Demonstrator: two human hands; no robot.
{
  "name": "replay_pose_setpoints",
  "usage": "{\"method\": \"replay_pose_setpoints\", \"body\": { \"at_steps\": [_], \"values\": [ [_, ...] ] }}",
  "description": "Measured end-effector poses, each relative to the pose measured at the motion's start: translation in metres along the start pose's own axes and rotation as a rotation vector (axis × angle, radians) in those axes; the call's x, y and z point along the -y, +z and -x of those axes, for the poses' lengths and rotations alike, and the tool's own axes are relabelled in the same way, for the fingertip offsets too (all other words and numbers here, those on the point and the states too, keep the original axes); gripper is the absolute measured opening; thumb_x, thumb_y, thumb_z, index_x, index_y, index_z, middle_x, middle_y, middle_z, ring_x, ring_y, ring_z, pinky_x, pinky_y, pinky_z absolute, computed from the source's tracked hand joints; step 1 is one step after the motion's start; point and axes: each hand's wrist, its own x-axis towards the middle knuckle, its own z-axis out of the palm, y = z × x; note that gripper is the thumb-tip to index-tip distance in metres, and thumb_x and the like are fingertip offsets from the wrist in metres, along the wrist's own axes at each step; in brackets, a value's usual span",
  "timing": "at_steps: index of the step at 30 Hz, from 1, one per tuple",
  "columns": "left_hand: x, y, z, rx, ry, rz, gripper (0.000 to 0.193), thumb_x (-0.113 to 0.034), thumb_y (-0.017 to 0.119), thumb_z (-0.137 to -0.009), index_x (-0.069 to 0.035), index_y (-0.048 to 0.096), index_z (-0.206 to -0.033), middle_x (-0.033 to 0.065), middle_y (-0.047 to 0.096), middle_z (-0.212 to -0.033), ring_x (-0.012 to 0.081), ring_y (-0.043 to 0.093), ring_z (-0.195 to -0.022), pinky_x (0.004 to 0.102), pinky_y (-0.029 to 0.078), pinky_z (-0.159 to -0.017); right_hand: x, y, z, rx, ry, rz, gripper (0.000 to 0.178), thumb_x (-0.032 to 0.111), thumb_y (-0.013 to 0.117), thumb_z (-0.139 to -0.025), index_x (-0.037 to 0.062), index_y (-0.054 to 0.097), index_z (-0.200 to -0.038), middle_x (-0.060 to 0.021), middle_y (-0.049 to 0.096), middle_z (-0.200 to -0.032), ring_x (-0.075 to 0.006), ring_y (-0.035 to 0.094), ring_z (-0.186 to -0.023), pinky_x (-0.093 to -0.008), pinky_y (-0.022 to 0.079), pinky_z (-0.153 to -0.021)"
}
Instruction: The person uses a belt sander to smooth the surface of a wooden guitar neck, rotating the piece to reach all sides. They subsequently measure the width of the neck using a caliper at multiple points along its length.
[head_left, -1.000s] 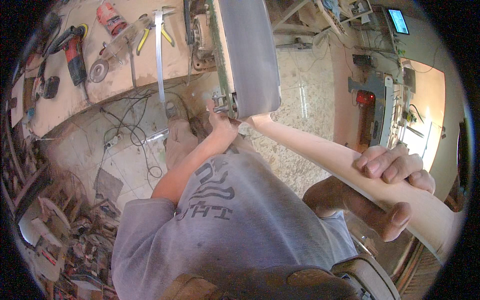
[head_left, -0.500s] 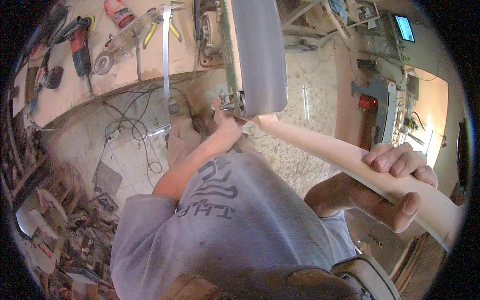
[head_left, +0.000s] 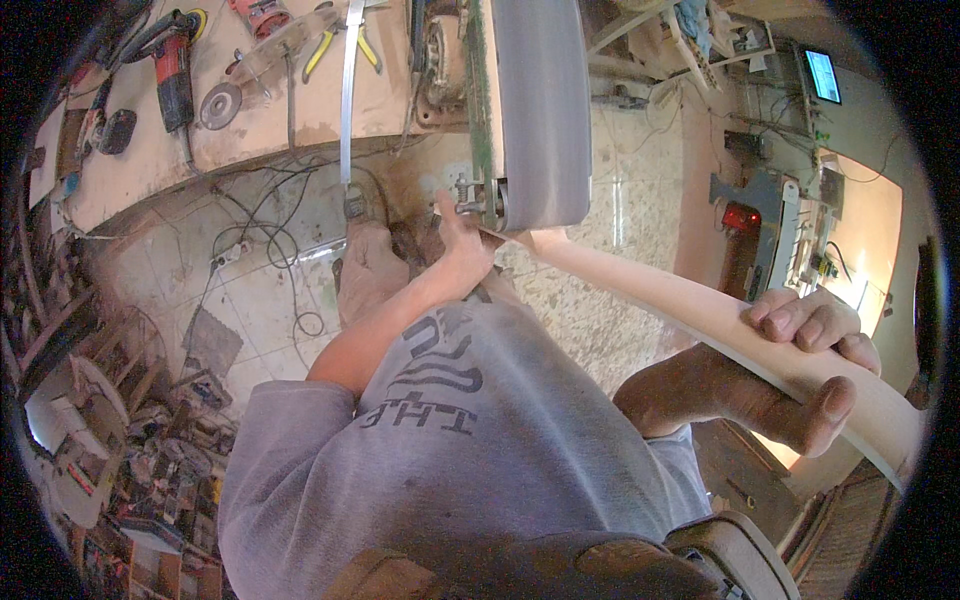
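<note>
A long, pale, slightly curved wooden piece [head_left: 655,295] slants from the belt sander [head_left: 545,130] down to the right. Its far part lies against or just under the rounded lower end of the grey belt; exact contact is hard to make out. My right hand [head_left: 815,335] is wrapped around the wide near part, fingers over the top and thumb along the near side. At the narrow far end, beside the sander's roller, my left hand [head_left: 465,250] is closed on the tip, with its thumb pointing up and some fingers hidden.
A workbench [head_left: 240,150] at far left carries an angle grinder [head_left: 173,80], yellow-handled pliers [head_left: 340,50] and a metal straightedge [head_left: 350,100]. Cables [head_left: 290,235] lie on the tiled floor beneath. Clutter fills the lower left; a lit screen [head_left: 822,75] is at upper right.
The view has shifted slightly, so the sander and bench appear further right. Both hands keep their grip on the wooden piece, which stays at the belt's lower end.
</note>
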Motion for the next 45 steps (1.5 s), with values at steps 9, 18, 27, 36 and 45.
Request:
{"method": "replay_pose_setpoints", "body": {
  "at_steps": [9,18,27,36,45],
  "values": [
    [0.004,-0.002,-0.007,-0.084,-0.088,0.072,0.07,-0.067,0.024,-0.094,-0.011,0.045,-0.131,0.0138,0.052,-0.127,0.0328,0.054,-0.112,0.0547,0.045,-0.098,0.002,0.005,-0.004,-0.037,0.022,0.058,0.039,0.035,0.059,-0.079,0.0008,0.045,-0.09,-0.0111,0.045,-0.071,-0.019,0.046,-0.055,-0.0301,0.044,-0.043],
    [0.011,-0.009,-0.008,-0.007,-0.04,-0.001,0.073,-0.069,0.025,-0.093,-0.01,0.046,-0.13,0.0152,0.053,-0.128,0.0345,0.054,-0.113,0.0549,0.044,-0.098,0.001,-0.019,-0.009,0.26,0.075,-0.156,0.041,0.031,0.052,-0.089,0.0004,0.05,-0.116,-0.0176,0.051,-0.09,-0.0289,0.054,-0.07,-0.0423,0.05,-0.058],
    [0.042,-0.054,-0.026,0.42,0.352,-0.333,0.074,-0.069,0.024,-0.092,-0.01,0.047,-0.13,0.0155,0.053,-0.128,0.0357,0.053,-0.115,0.0556,0.044,-0.099,0.002,-0.021,-0.008,0.246,0.025,-0.083,0.042,0.03,0.052,-0.089,0.0001,0.048,-0.118,-0.0169,0.05,-0.088,-0.0278,0.054,-0.068,-0.0428,0.05,-0.057],
    [0.011,-0.003,-0.007,0.006,-0.016,0.016,0.069,-0.066,0.026,-0.092,-0.01,0.051,-0.126,0.0135,0.055,-0.126,0.0347,0.054,-0.114,0.0555,0.044,-0.099,0.0,0.011,-0.002,-0.064,-0.012,0.134,0.037,0.034,0.06,-0.08,0.0023,0.047,-0.096,-0.0102,0.048,-0.071,-0.0182,0.047,-0.053,-0.0276,0.041,-0.043],
    [0.007,0.007,-0.002,-0.075,-0.073,0.091,0.076,-0.071,0.027,-0.091,-0.009,0.048,-0.13,0.0161,0.054,-0.126,0.0351,0.053,-0.115,0.0564,0.041,-0.101,-0.002,0.012,-0.003,-0.117,-0.01,0.173,0.04,0.035,0.06,-0.078,0.0022,0.047,-0.098,-0.01,0.047,-0.071,-0.0177,0.046,-0.054,-0.0276,0.04,-0.043]
  ]
}}
